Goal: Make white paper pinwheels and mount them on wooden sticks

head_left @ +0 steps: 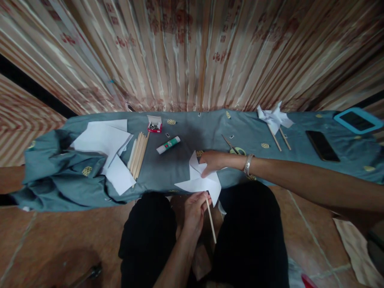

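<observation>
A white paper pinwheel [204, 184] is at the front edge of the cloth-covered table, with a thin wooden stick [211, 224] running down from beneath it. My left hand [194, 208] grips the stick near its top, just under the paper. Over the far side of the pinwheel, my right hand [211, 161] has its thumb on the paper and its fingers curled round behind, partly hidden. Just beyond that hand lie green-handled scissors [238, 151]. A glue stick [168, 145] rests further left, and behind it stands an open small red box [155, 125] with shiny metal bits inside.
Several wooden sticks [139, 155] lie beside white paper sheets [100, 138] at the left. Towards the right are finished-looking pinwheels [274, 117] on sticks, a black phone [322, 145] and a blue-framed tablet [358, 120]. A pleated curtain [192, 56] hangs behind the table.
</observation>
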Motion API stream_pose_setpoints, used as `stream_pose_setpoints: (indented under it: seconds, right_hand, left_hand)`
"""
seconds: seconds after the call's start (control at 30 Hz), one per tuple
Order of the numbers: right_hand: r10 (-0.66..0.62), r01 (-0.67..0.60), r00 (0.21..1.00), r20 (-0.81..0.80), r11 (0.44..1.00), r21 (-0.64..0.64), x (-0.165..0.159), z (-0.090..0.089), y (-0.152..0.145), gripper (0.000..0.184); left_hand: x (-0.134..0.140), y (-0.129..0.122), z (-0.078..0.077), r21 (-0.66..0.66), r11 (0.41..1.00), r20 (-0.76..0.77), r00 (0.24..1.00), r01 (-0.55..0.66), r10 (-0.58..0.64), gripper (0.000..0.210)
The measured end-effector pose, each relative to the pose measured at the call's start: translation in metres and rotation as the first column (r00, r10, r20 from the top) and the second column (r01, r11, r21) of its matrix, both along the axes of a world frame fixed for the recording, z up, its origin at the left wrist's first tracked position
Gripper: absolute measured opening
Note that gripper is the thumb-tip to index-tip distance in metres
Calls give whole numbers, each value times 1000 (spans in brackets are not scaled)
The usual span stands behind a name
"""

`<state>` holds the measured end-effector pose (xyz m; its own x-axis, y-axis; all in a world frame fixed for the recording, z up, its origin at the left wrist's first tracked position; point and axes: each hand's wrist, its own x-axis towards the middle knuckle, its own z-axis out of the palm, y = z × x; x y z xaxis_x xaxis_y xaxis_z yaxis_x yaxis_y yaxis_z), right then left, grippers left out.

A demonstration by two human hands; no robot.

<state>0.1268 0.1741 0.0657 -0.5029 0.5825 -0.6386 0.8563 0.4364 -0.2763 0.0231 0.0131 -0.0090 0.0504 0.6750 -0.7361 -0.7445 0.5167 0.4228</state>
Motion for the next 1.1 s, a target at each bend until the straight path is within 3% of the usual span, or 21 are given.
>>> stream_pose_setpoints:
  seconds: [0.4,0.7,1.1]
  right_hand:
    - [39,-39,999,-16,999,-38,-5,-2,2,27]
    - [29,-29,1000,1,999,-21,-2,-4,3,36]
    - [78,-79,997,-27,996,-36,-4,6,6,40]
  left_hand:
    - [-3,-2,4,8,1000,-13,1000,7,-6,44]
    - [-3,-1,9,-12,1000,-10,1000,25,-25,37]
    - [-12,-18,0,44,982,-84,981,181,-177,42]
